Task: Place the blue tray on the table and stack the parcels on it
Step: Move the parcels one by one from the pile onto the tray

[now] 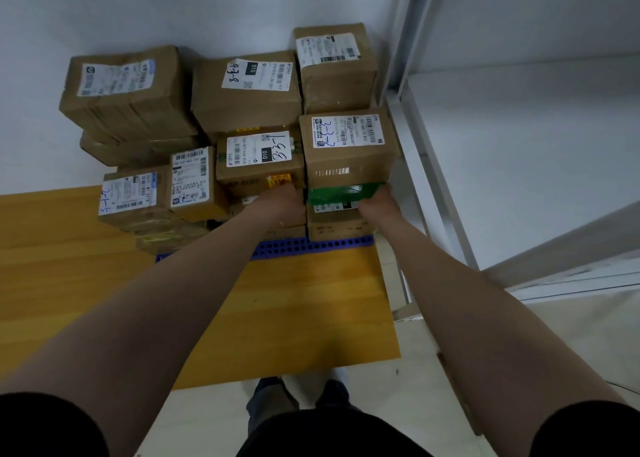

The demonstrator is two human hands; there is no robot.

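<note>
The blue perforated tray [313, 247] lies on the wooden table [294, 318], against the wall. Several brown cardboard parcels are piled on it in layers, among them one marked 3-3-1 [259, 160] and one marked 3-3-2 [348, 144]. Under the 3-3-2 box sits a parcel wrapped in green tape [337, 195]. My right hand [377, 205] grips the right end of that green-taped parcel. My left hand [282, 203] is at its left end, below the 3-3-1 box, with its fingers hidden against the boxes.
A white metal shelf frame [426, 151] stands close to the right of the stack, with the white wall [173, 9] behind. More parcels [128, 196] fill the tray's left side. The near half of the table shows bare wood. My feet [298, 397] stand on the pale floor.
</note>
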